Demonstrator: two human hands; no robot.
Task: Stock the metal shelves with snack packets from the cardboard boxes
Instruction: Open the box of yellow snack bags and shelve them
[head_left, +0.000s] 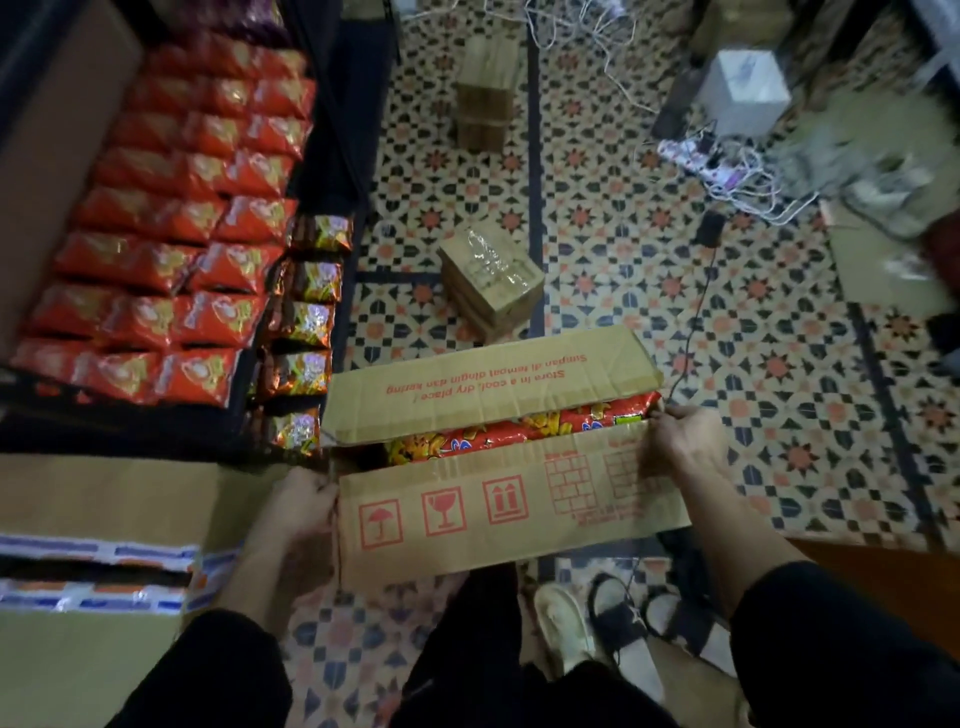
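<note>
I'm opening the box (488, 384) on the floor (779, 364) beside the shelves (130, 428). My left hand (304, 512) and right hand (688, 436) curl round the near flap's (509, 499) ends. Next I must lift red packets (519, 431) out.

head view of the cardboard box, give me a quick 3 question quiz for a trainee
1. Where do the hands grip the cardboard box? A: both on the far flap. B: left hand at its left end, right hand at its right end. C: both inside it.
2. True or false: the box is taped shut.
3. Fill in: the stocked packets on the shelf at left are mostly ____ in colour.
Key: 1 B. 2 false: the flaps are open and snack packets show inside. 3 red.
</note>
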